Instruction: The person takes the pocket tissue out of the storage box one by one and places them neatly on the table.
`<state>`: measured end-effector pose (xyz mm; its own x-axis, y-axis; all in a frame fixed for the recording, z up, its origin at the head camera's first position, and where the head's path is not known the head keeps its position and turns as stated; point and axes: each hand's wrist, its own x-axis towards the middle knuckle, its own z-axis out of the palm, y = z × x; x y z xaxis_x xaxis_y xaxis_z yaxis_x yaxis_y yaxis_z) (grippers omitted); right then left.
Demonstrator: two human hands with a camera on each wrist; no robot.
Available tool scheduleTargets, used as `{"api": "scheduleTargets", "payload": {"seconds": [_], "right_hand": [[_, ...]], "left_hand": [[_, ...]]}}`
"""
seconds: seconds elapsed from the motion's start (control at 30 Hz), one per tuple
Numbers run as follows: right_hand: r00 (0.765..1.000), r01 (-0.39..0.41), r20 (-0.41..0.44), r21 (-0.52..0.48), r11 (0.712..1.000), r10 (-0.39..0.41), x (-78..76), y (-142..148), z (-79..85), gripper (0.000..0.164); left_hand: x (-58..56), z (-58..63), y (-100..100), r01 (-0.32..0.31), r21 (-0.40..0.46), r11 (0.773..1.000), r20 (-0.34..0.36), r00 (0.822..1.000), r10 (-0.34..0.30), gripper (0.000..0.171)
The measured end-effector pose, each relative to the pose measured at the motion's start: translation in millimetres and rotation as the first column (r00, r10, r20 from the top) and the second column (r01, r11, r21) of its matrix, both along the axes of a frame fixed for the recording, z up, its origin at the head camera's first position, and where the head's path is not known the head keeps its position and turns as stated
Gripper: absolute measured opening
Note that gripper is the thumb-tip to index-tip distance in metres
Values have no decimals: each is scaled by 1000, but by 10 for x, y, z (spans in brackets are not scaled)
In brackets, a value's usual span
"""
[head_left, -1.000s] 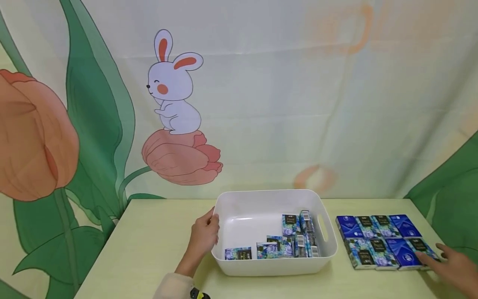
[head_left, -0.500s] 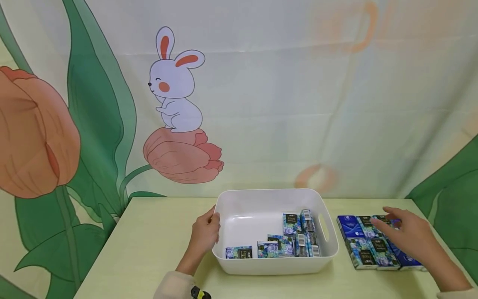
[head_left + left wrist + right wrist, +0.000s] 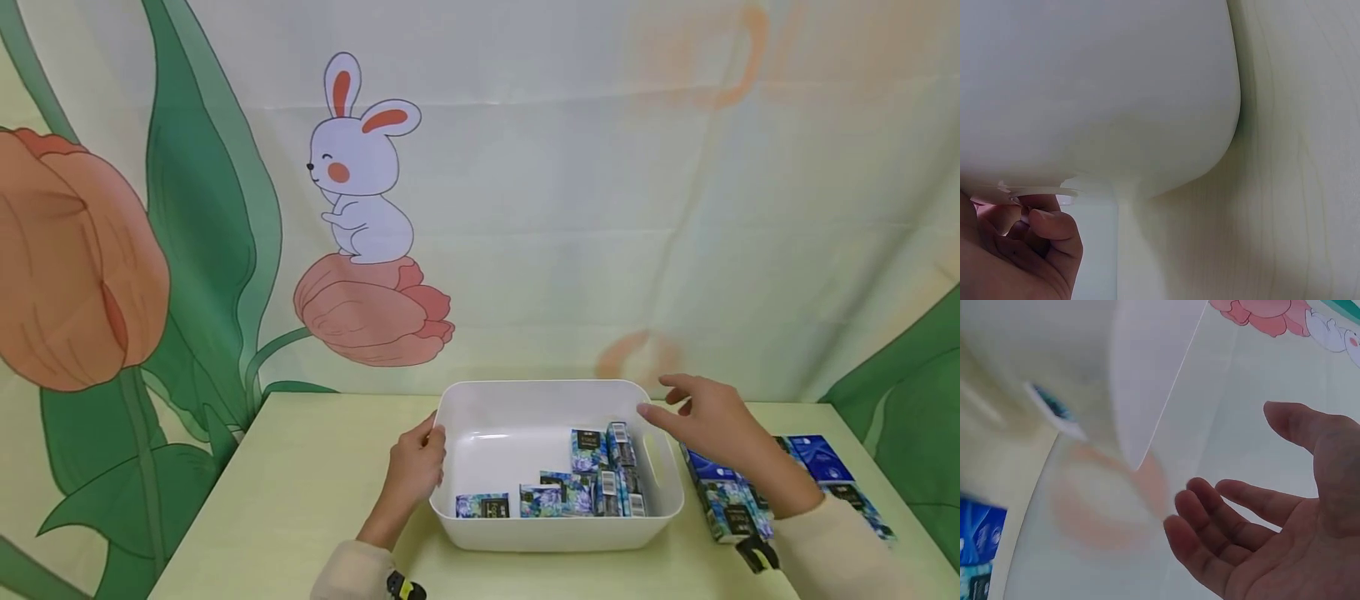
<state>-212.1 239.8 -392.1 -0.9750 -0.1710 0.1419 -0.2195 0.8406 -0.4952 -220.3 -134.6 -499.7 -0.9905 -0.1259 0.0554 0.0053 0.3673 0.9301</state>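
Observation:
A white plastic bin [image 3: 555,535] stands on the table. My left hand [image 3: 414,468] grips its left end; in the left wrist view that hand [image 3: 1035,250] has its fingers curled through the handle opening. Several small floral-printed packs [image 3: 588,450], which look like pocket tissues, lie and stand inside, mostly toward the right. My right hand [image 3: 705,417] hovers by the bin's right rim, with thumb and fingers apart. In the right wrist view this hand [image 3: 1260,531] holds nothing, and its fingers are loosely bent.
Right of the bin, more packs lie in two rows on the pale table [image 3: 300,500], floral ones [image 3: 727,504] and dark blue ones [image 3: 819,457]. My right forearm covers part of them. A printed curtain [image 3: 540,208] hangs behind the table.
My right hand has moved from the far right end of the pack rows, over them, leftward to the bin's right rim. My left hand keeps its grip on the bin.

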Motion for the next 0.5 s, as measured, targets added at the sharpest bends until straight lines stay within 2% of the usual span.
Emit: {"api": "scheduleTargets", "payload": {"seconds": [0.23,0.5], "right_hand": [[993,-86,83,-14,996,86,-252,-248,80,74],[972,-140,192,-4,990,138,-487,-502,6,76]], "left_hand": [[12,16,14,4,-9,1000,6,1000,-4,45],[14,16,-3,1,-8,1000,5,1000,-1,45]]}}
